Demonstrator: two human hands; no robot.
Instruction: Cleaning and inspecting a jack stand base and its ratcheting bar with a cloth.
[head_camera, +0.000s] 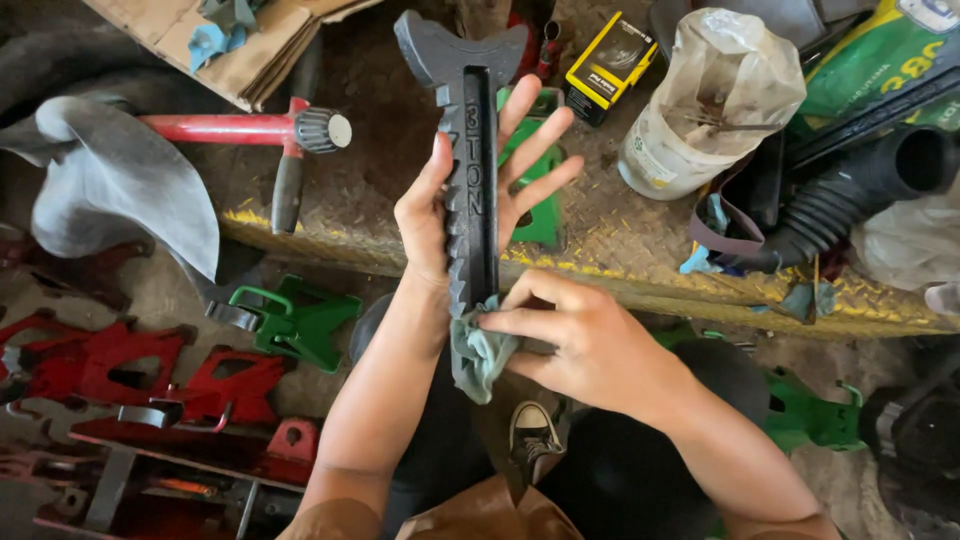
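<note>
A dark ratchet post (470, 150) from a jack stand is being held upright in the middle of the view by the left hand (455, 200). The post is being cradled against the open palm, with the thumb lying along its toothed left edge and the fingers spread loosely behind it rather than clenched. Its saddle-shaped head is being kept at the top, above the fingertips.

A grey-green rag (480, 350) is being pinched by the right hand (575, 340), whose thumb and fingers are closed on the cloth, and the cloth is being pressed against the lower end of the post, just below the left wrist.

Beneath the hands, the person's dark-clad knees and one sneaker (532, 432) are being shown from above.

Further out, a yellow-edged tread plate step (620, 270) is being crossed by the forearms' line. On it, a red-handled tool (250, 128) with a black knob is lying to the left, a folded cardboard sheet (230, 50) is lying at the top left, and a small yellow and black box (605, 65), a clouded plastic jar (700, 100) and a black corrugated hose (860, 200) are lying to the right. Red jack stand frames (140, 370) and a green jack stand frame (300, 320) are lying on the floor at the lower left.
</note>
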